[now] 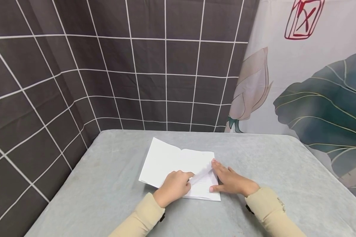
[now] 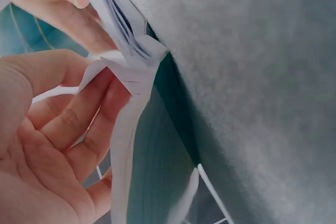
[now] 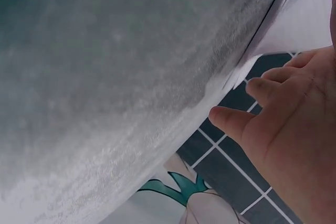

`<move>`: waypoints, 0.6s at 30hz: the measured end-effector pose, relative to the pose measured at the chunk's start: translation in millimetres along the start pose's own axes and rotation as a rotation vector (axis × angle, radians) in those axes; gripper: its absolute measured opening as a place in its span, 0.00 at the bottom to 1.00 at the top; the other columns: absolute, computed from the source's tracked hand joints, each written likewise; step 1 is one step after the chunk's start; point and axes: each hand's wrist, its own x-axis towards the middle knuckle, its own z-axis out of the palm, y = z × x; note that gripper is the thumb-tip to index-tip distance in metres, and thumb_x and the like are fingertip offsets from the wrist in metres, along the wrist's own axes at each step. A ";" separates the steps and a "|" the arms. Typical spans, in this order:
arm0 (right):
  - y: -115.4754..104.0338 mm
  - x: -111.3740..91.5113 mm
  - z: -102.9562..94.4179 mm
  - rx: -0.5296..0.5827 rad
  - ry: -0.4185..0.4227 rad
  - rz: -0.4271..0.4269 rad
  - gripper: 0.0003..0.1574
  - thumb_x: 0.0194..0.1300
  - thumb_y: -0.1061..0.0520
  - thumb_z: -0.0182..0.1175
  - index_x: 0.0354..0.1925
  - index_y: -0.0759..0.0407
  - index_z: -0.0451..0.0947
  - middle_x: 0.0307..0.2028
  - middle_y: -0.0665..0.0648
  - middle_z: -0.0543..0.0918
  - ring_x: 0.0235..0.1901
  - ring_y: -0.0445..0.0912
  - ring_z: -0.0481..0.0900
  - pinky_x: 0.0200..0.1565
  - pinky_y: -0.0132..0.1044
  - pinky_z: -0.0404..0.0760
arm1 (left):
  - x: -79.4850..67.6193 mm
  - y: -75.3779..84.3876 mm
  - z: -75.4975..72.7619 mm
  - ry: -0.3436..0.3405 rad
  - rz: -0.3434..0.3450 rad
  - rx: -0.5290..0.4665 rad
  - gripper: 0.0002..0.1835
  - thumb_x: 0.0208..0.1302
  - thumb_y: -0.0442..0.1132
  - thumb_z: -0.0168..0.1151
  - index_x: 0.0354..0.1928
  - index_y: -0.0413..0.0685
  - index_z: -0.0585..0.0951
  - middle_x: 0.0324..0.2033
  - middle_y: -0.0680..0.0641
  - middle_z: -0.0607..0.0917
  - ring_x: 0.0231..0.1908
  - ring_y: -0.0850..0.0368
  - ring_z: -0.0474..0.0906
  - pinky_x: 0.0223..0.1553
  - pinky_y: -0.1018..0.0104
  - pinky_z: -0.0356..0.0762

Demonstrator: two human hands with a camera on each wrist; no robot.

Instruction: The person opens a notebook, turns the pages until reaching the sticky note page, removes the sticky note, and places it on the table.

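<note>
An open book [image 1: 163, 159] with white, blank-looking pages lies slightly askew on the table. My left hand [image 1: 174, 186] reaches over its lower middle and pinches a page [image 1: 202, 174] between thumb and curled fingers, and that page is lifted and folded diagonally. In the left wrist view, the paper edge [image 2: 94, 71] sits between thumb and fingers, with a dark teal surface [image 2: 176, 103] along the book's underside. My right hand [image 1: 231, 181] has its fingers extended at the book's right edge, fingertips touching the paper and thumb spread apart.
A grey cloth covers the table [image 1: 112, 204]. Behind and to the left hangs a dark curtain [image 1: 148, 85] with a white grid. A pale curtain [image 1: 264, 115] with lotus flower and leaf prints hangs at the right.
</note>
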 end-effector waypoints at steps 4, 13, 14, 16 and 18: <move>0.7 -0.2 -0.6 0.022 -0.006 0.026 0.66 0.58 0.33 0.60 0.72 0.75 0.43 0.74 0.72 0.46 0.73 0.64 0.46 0.64 0.70 0.48 | -0.3 -8.8 -4.3 -0.017 -0.109 -0.191 0.05 0.53 0.31 0.58 0.32 0.47 0.80 0.11 0.60 0.60 0.13 0.68 0.51 0.16 0.74 0.51; 0.3 -1.4 -0.4 0.019 -0.024 0.032 0.65 0.58 0.31 0.59 0.72 0.72 0.44 0.74 0.71 0.48 0.73 0.64 0.48 0.63 0.71 0.47 | -1.1 -33.9 -25.4 0.130 -0.349 -0.562 0.12 0.49 0.35 0.67 0.35 0.35 0.80 0.27 0.44 0.82 0.28 0.56 0.75 0.32 0.64 0.76; 0.2 -1.4 -0.3 0.020 -0.025 0.032 0.65 0.58 0.31 0.59 0.72 0.72 0.44 0.74 0.70 0.48 0.73 0.64 0.48 0.63 0.71 0.47 | -1.3 -37.4 -27.6 0.153 -0.371 -0.592 0.15 0.49 0.35 0.68 0.39 0.34 0.81 0.31 0.42 0.85 0.31 0.53 0.78 0.37 0.60 0.78; 0.1 -1.1 0.0 0.023 -0.026 0.032 0.65 0.58 0.31 0.59 0.73 0.72 0.44 0.74 0.70 0.48 0.73 0.63 0.47 0.64 0.71 0.47 | -1.6 -45.2 -31.2 0.199 -0.398 -0.626 0.19 0.50 0.35 0.68 0.46 0.35 0.81 0.39 0.39 0.86 0.40 0.48 0.81 0.46 0.54 0.78; 0.4 -0.5 0.6 0.024 -0.026 0.028 0.65 0.58 0.31 0.59 0.73 0.71 0.44 0.74 0.69 0.48 0.73 0.63 0.47 0.64 0.71 0.46 | -2.1 -53.4 -34.1 0.240 -0.428 -0.656 0.21 0.51 0.35 0.68 0.49 0.35 0.81 0.45 0.37 0.85 0.46 0.45 0.81 0.51 0.51 0.76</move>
